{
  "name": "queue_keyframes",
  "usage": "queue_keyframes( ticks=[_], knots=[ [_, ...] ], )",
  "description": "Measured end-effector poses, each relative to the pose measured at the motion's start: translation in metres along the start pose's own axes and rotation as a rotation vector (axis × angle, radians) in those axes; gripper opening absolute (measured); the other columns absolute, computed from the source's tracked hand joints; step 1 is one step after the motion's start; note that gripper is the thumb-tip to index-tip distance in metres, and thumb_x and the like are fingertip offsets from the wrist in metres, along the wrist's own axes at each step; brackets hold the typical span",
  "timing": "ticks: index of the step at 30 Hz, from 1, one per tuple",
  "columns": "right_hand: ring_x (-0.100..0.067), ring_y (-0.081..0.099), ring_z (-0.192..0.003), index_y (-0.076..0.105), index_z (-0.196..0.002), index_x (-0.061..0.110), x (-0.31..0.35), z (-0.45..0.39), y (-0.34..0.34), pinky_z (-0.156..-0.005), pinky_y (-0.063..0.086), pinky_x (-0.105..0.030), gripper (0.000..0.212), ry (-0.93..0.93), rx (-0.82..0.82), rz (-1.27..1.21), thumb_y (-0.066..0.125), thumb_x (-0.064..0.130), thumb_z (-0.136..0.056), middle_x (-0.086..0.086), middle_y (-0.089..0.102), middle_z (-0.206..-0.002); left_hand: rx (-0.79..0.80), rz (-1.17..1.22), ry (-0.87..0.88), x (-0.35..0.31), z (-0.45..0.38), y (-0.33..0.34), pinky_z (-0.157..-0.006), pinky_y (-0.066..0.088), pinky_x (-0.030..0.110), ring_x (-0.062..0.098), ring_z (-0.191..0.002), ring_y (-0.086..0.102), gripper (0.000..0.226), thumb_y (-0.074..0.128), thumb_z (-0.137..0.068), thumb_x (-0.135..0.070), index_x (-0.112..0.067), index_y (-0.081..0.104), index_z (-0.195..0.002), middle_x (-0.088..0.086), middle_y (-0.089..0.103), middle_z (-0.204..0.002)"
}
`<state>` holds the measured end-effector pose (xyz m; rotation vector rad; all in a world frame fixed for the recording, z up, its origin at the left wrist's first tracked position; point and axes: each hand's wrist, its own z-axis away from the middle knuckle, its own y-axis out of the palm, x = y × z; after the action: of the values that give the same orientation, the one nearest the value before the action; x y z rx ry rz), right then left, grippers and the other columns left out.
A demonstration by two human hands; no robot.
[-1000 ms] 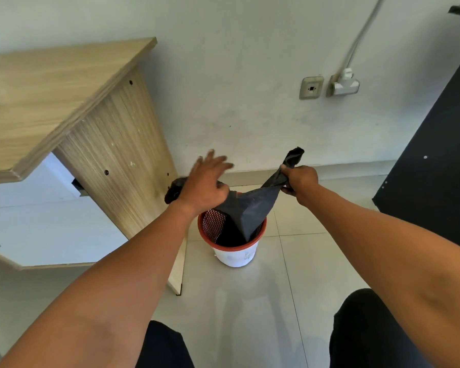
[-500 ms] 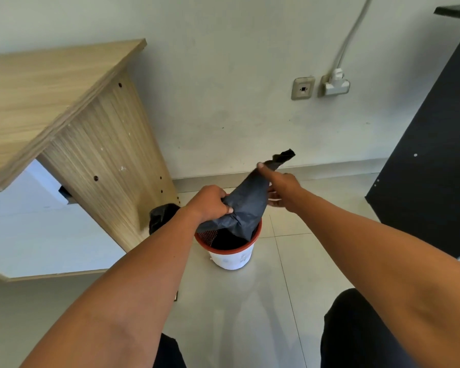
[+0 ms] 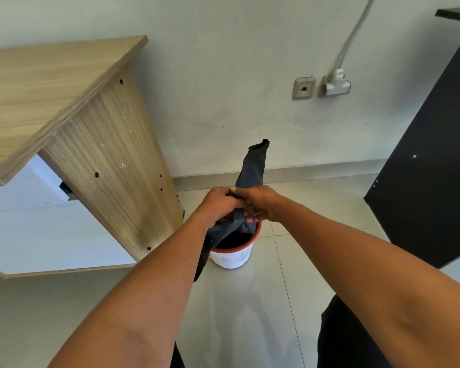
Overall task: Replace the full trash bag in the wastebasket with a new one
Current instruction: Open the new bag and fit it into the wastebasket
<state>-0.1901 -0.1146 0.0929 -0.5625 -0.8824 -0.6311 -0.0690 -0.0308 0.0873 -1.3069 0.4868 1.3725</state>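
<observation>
bare forearms (image 3: 343,251), no sleeves in view, dark, possibly black trousers (image 3: 356,338)

The tiled floor (image 3: 250,314) was pale grey and glossy, with thin grout lines. A wastebasket (image 3: 233,257) with a white body and a red rim stood directly on it, close to the wall. Just left of the wastebasket, the side panel of a light wooden desk (image 3: 112,166) met the floor. Well to the right of the wastebasket stood a black cabinet (image 3: 430,181).
</observation>
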Motion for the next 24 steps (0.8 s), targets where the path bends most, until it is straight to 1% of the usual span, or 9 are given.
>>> queue_keyframes(
  ticks=[3,6,8,10,12,15,17,20,24],
  knots=[
    [-0.029,0.074,-0.083,0.062,-0.110,0.008,-0.001,0.000,-0.001,-0.064,0.062,-0.036,0.047,-0.055,-0.024,-0.049,0.074,0.046,-0.087,-0.015,0.072,-0.099,0.081,0.239,-0.071,-0.004,0.006,-0.004,-0.084,0.063,0.040,0.029,-0.085,0.078,0.019,0.065,-0.091,-0.009,-0.001,0.072,-0.107,0.016,0.077,-0.095],
    [-0.031,0.072,-0.088,0.064,-0.107,0.008,-0.002,0.000,-0.002,-0.071,0.063,-0.040,0.039,-0.066,-0.026,-0.111,0.069,0.043,-0.091,-0.016,0.072,-0.101,0.080,0.368,-0.096,0.000,0.006,-0.009,-0.080,0.062,0.036,0.029,-0.085,0.077,0.023,0.056,-0.095,-0.010,0.003,0.071,-0.107,0.017,0.077,-0.095],
    [-0.032,0.072,-0.092,0.065,-0.105,0.008,-0.002,0.001,0.000,-0.077,0.063,-0.042,0.035,-0.069,0.011,-0.123,0.068,0.041,-0.093,-0.016,0.072,-0.103,0.053,0.365,-0.086,0.004,0.004,-0.012,-0.079,0.061,0.033,0.027,-0.087,0.078,0.018,0.061,-0.095,-0.010,0.000,0.073,-0.104,0.016,0.078,-0.097],
    [-0.031,0.073,-0.092,0.065,-0.104,0.008,-0.001,0.003,0.002,-0.075,0.063,-0.040,0.031,-0.077,0.054,-0.139,0.068,0.037,-0.094,-0.015,0.073,-0.102,0.037,0.336,-0.067,0.008,0.003,-0.013,-0.082,0.062,0.034,0.027,-0.089,0.078,0.013,0.066,-0.092,-0.003,-0.005,0.075,-0.102,0.016,0.078,-0.098],
    [-0.029,0.074,-0.092,0.066,-0.107,0.007,0.000,0.003,0.004,-0.074,0.063,-0.038,0.033,-0.093,0.079,-0.134,0.072,0.035,-0.091,-0.014,0.074,-0.102,0.028,0.303,-0.058,0.013,0.000,-0.014,-0.088,0.062,0.038,0.028,-0.091,0.078,0.018,0.071,-0.089,0.000,-0.009,0.077,-0.103,0.014,0.079,-0.098],
    [-0.030,0.074,-0.091,0.065,-0.110,0.003,-0.003,-0.002,0.008,-0.079,0.063,-0.042,0.030,-0.115,0.051,-0.126,0.072,0.026,-0.092,-0.016,0.074,-0.102,-0.016,0.243,-0.051,0.020,-0.004,-0.015,-0.092,0.061,0.042,0.027,-0.090,0.078,0.020,0.080,-0.082,-0.003,-0.015,0.081,-0.097,0.009,0.080,-0.093],
    [-0.031,0.074,-0.092,0.065,-0.108,0.003,-0.006,-0.005,0.010,-0.082,0.062,-0.046,0.023,-0.120,0.026,-0.157,0.068,0.021,-0.095,-0.018,0.073,-0.103,-0.038,0.262,-0.039,0.021,-0.004,-0.014,-0.093,0.060,0.043,0.027,-0.091,0.077,0.020,0.084,-0.078,-0.004,-0.014,0.081,-0.095,0.009,0.080,-0.092],
    [-0.033,0.073,-0.094,0.065,-0.103,0.005,-0.008,-0.005,0.010,-0.079,0.062,-0.045,0.017,-0.116,0.037,-0.226,0.064,0.021,-0.098,-0.018,0.072,-0.104,-0.030,0.314,-0.033,0.021,-0.002,-0.014,-0.094,0.060,0.044,0.028,-0.093,0.077,0.028,0.089,-0.074,-0.007,-0.008,0.079,-0.100,0.011,0.080,-0.095],
    [-0.036,0.072,-0.096,0.063,-0.110,0.001,-0.009,-0.007,0.009,-0.081,0.061,-0.048,0.020,-0.064,0.025,-0.345,0.062,0.018,-0.099,-0.021,0.072,-0.109,0.048,0.244,-0.007,0.022,0.001,-0.014,-0.099,0.057,0.041,0.024,-0.101,0.075,0.042,0.090,-0.070,-0.001,-0.008,0.075,-0.108,0.008,0.079,-0.100]
  ],
)
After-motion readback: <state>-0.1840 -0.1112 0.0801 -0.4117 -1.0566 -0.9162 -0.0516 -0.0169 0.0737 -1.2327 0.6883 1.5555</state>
